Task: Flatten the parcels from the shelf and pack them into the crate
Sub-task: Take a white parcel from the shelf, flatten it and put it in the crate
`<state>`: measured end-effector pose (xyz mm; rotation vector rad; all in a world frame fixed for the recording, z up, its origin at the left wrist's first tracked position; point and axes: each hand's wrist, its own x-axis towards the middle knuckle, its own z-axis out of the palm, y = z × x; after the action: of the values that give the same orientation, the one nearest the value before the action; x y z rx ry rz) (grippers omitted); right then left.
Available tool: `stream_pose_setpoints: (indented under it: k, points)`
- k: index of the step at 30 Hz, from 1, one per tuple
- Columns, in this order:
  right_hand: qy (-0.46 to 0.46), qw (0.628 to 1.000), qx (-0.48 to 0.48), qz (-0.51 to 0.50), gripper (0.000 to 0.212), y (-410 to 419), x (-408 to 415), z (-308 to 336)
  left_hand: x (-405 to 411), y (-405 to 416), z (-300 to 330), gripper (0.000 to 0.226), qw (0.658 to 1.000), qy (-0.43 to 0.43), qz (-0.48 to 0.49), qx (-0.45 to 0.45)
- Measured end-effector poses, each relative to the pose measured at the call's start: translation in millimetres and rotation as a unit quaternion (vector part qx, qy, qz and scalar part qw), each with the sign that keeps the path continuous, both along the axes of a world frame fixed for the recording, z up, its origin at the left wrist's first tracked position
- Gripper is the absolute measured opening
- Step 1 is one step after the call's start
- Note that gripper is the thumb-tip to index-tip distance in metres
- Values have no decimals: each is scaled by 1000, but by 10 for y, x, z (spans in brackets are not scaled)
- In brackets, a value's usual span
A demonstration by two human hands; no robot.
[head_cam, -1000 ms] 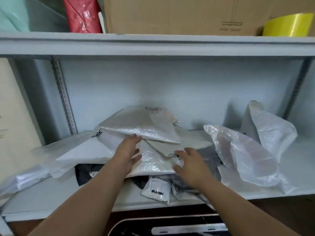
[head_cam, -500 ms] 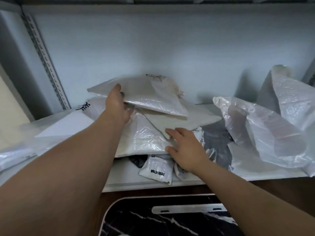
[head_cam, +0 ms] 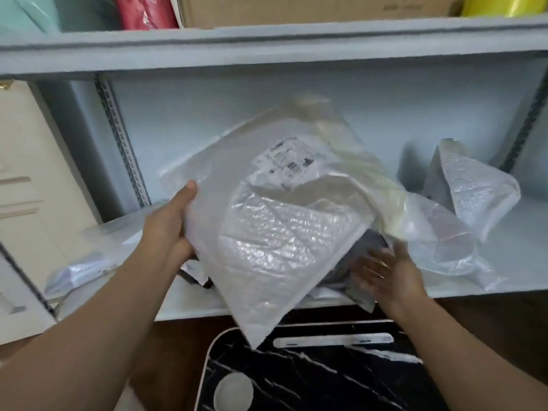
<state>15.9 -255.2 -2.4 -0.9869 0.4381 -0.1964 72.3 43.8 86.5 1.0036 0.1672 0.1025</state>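
While your left hand (head_cam: pixel 170 223) grips the left edge of a white bubble-lined parcel (head_cam: pixel 275 232), thumb on top and fingers curled underneath, the parcel hangs tilted in front of the grey shelf (head_cam: pixel 267 51), its lower corner dipping past the shelf edge over a black marbled surface (head_cam: pixel 326 378). You can see a shipping label (head_cam: pixel 286 161) on its upper face, but the print is too blurred to read. Your right hand (head_cam: pixel 388 274) is blurred, fingers spread and relaxed, holding nothing, just beside the parcel's right edge above a dark grey parcel (head_cam: pixel 363 259) on the shelf. More crumpled clear bubble wrap (head_cam: pixel 474 197) sits at the right of the shelf, and flat clear bags (head_cam: pixel 89 262) lie at the left. On the upper shelf stand a cardboard box (head_cam: pixel 311 8), a red bag (head_cam: pixel 145 10) and a yellow roll (head_cam: pixel 501 4).
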Motion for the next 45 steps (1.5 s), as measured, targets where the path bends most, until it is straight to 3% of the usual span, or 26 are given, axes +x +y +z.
stream_pose_setpoints:
  k: [3, 6, 8, 11, 14, 15, 19, 22, 24, 26, 31, 36, 38, 40, 42, 45]
  points:
    - [6, 995, 54, 88, 61, -276, -595, 32, -481, 71, -364, 10, 993, 52, -20, 103]
    - [77, 968, -25, 239, 75, -377, -1093, -96, -942, 38, -825, 24, 978, 94, -17, 185]
    - [131, 945, -87, 286, 67, -384, -1363, -285, -1198, -32, -1145, 28, 963, 131, -20, 234]
    - [215, 934, -176, 225, 56, -330, -1647, -704, -1511, -104, -1492, 41, 950, 156, -43, 268]
    - [272, 936, -185, 127, 37, -265, -1845, -1115, -1703, -86, -1802, 80, 941, 200, -50, 267]
    - [285, 936, -177, 103, 31, -233, -1894, -1225, -1776, -73, -1897, 84, 929, 243, -46, 275]
    - [304, 936, -173, 44, 24, -54, -1987, -1524, -2054, -73, -2273, 50, 852, 373, -83, 357]
    - [353, 893, -279, 31, 43, 84, -1956, -1658, -2242, -129, -2385, 54, 771, 397, -117, 485]
    - [405, 847, -342, 22, 60, 119, -1962, -1681, -2271, -135, -2454, 66, 721, 394, -127, 556]
    - [418, 823, -384, 11, 60, 153, -1966, -1694, -2278, -181, -2540, 71, 700, 374, -146, 591]
    - [321, 813, -484, -18, 31, 154, -1878, -1701, -2300, -342, -2587, 36, 735, 263, -40, 624]
    - [229, 800, -553, -34, 32, -183, -1771, -1662, -2153, -77, -2581, 29, 762, 175, -12, 623]
    - [254, 776, -577, 6, 32, -230, -1731, -1719, -2166, -57, -2611, 28, 739, 189, -33, 646]
    - [313, 732, -603, 50, 36, -246, -1699, -1773, -2219, -28, -2675, 31, 684, 231, -38, 691]
    - [347, 687, -634, 70, 58, -249, -1651, -1758, -2205, 33, -2740, 41, 653, 214, 2, 727]
    - [263, 629, -723, 109, 72, -100, -1523, -1588, -2047, 24, -2735, 68, 623, 147, -23, 768]
